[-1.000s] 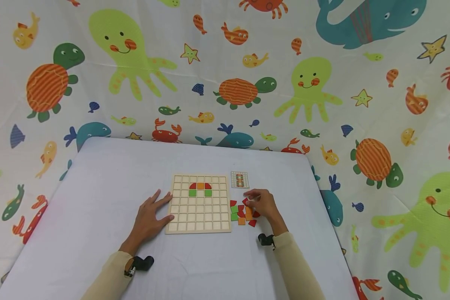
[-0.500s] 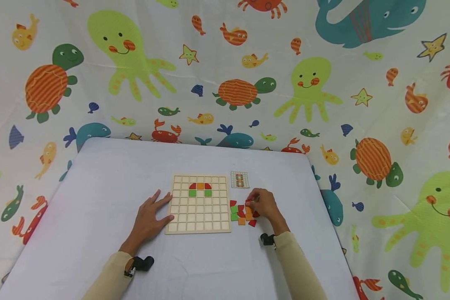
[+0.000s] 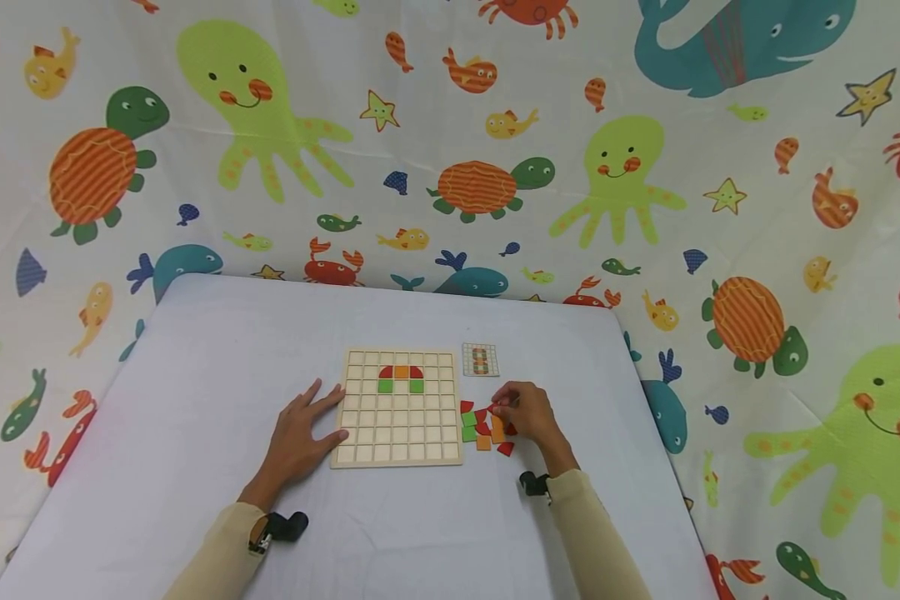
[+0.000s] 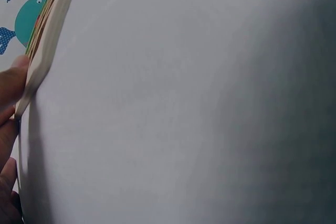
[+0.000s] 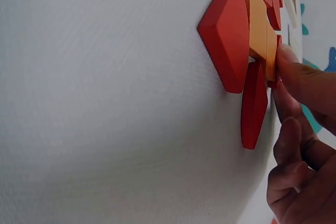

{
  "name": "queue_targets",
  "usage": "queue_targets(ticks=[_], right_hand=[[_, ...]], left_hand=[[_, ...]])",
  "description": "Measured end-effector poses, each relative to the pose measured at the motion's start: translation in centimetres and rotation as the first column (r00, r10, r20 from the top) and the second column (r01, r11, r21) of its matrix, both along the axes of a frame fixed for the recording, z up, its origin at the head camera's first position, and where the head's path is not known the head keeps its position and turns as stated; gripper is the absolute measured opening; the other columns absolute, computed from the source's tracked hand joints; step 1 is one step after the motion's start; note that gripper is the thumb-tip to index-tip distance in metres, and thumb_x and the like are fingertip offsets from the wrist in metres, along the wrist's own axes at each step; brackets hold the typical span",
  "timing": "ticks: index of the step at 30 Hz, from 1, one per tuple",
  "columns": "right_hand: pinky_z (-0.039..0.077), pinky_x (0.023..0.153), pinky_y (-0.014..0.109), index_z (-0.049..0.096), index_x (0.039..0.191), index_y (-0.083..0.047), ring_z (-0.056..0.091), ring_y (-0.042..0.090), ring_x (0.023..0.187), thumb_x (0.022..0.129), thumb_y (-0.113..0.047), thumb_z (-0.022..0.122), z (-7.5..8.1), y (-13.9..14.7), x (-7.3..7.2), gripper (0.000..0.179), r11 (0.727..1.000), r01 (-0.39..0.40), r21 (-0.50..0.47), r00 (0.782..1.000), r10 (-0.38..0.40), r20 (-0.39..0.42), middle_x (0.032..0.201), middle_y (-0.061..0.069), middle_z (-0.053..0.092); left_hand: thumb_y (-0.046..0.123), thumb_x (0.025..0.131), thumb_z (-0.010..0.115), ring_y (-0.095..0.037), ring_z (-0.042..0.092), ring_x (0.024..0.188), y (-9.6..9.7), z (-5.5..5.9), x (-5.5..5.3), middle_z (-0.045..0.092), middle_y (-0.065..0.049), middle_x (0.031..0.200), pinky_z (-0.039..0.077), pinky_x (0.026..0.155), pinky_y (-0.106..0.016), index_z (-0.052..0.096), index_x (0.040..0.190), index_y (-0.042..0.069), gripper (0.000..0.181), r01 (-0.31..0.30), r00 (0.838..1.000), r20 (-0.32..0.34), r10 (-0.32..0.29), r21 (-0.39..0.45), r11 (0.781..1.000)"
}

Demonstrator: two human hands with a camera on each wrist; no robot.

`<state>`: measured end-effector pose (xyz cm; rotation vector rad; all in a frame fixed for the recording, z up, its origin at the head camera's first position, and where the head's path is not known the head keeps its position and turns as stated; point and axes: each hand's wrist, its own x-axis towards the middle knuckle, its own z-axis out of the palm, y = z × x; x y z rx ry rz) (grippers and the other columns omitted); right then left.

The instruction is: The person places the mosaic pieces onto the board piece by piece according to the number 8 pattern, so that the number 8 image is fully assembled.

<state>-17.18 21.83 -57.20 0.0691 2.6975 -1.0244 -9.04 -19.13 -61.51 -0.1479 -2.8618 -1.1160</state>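
My left hand [image 3: 300, 433] lies at the left edge of a wooden grid board [image 3: 397, 425], thumb and index fingertips touching its frame. In the left wrist view the thumb [image 4: 12, 81] is at the board's rim [image 4: 44, 61]. Set in the upper cells are two red tiles with curved corners, an orange square [image 3: 401, 372] between them, and green squares [image 3: 386, 386] below. To the right of the board, my right hand [image 3: 528, 412] pinches a red tile [image 5: 278, 40] between thumb and fingers, at the far side of the loose pile.
Loose red, green [image 3: 469, 419] and orange tiles [image 3: 483, 442] lie close together beside the board's right edge. A small pattern card [image 3: 480, 360] with a printed grid sits behind them. White cloth [image 3: 420, 533] covers the table, and a sea-animal curtain [image 3: 450, 125] hangs around it.
My right fingers shift slightly among the tiles, lifting a little and coming back down with the red tile. The left hand and the board stay where they were.
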Motion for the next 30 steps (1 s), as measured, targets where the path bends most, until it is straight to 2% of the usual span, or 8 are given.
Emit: queue_targets(ticks=[5,10,13,20,24,30], right_hand=[[0.051,0.063,0.027,0.073,0.098,-0.015,0.059,0.019,0.077,0.093,-0.015,0.083,0.1,-0.2,0.1,0.012,1.0,0.018,0.011,1.0,-0.018,-0.014,0.089,0.003,0.066],[0.053,0.057,0.027,0.073,0.094,-0.017,0.058,0.022,0.077,0.094,-0.016,0.082,0.1,-0.7,0.2,0.009,0.996,0.065,-0.059,0.995,-0.069,-0.075,0.091,0.003,0.068],[0.052,0.059,0.026,0.075,0.094,-0.019,0.057,0.022,0.08,0.094,-0.018,0.082,0.2,-1.6,0.3,0.008,0.991,0.066,-0.113,0.99,-0.08,-0.117,0.092,0.002,0.07],[0.049,0.065,0.027,0.077,0.092,-0.02,0.056,0.019,0.075,0.093,-0.019,0.084,0.8,-4.8,0.2,0.006,0.983,-0.025,-0.184,0.983,-0.009,-0.184,0.089,-0.001,0.073],[0.049,0.063,0.026,0.079,0.092,-0.021,0.056,0.017,0.072,0.091,-0.02,0.085,1.0,-6.9,0.1,0.006,0.976,-0.081,-0.2,0.978,0.039,-0.205,0.088,-0.002,0.075],[0.048,0.061,0.024,0.08,0.091,-0.019,0.057,0.014,0.071,0.091,-0.02,0.086,1.0,-10.1,0.2,0.006,0.966,-0.117,-0.231,0.974,0.066,-0.217,0.087,-0.002,0.077]], left_hand=[[0.027,0.088,0.085,-0.054,0.032,0.155,0.0,0.0,0.0,0.036,-0.03,0.168,0.022,0.125,-0.072,0.055,0.154,0.009,0.075,0.0,1.0,0.004,0.0,-0.001,1.0],[0.027,0.088,0.085,-0.054,0.033,0.155,0.0,-0.1,0.0,0.037,-0.03,0.168,0.022,0.125,-0.072,0.056,0.154,0.009,0.074,-0.001,1.0,-0.007,0.001,-0.002,1.0],[0.027,0.089,0.084,-0.054,0.032,0.155,0.0,-0.1,0.0,0.035,-0.03,0.169,0.021,0.125,-0.072,0.055,0.155,0.009,0.075,-0.001,1.0,0.002,0.001,0.002,1.0],[0.028,0.088,0.084,-0.053,0.033,0.155,0.0,-0.1,0.0,0.037,-0.03,0.168,0.022,0.125,-0.072,0.056,0.154,0.008,0.074,0.008,1.0,0.002,-0.008,0.003,1.0],[0.027,0.087,0.085,-0.053,0.034,0.154,0.0,-0.1,0.0,0.04,-0.03,0.166,0.023,0.125,-0.072,0.058,0.152,0.008,0.073,0.006,1.0,-0.015,-0.006,0.005,1.0],[0.025,0.086,0.086,-0.055,0.036,0.152,0.0,0.1,0.2,0.042,-0.032,0.164,0.025,0.122,-0.073,0.059,0.151,0.008,0.073,-0.002,0.999,-0.041,0.002,0.01,1.0]])
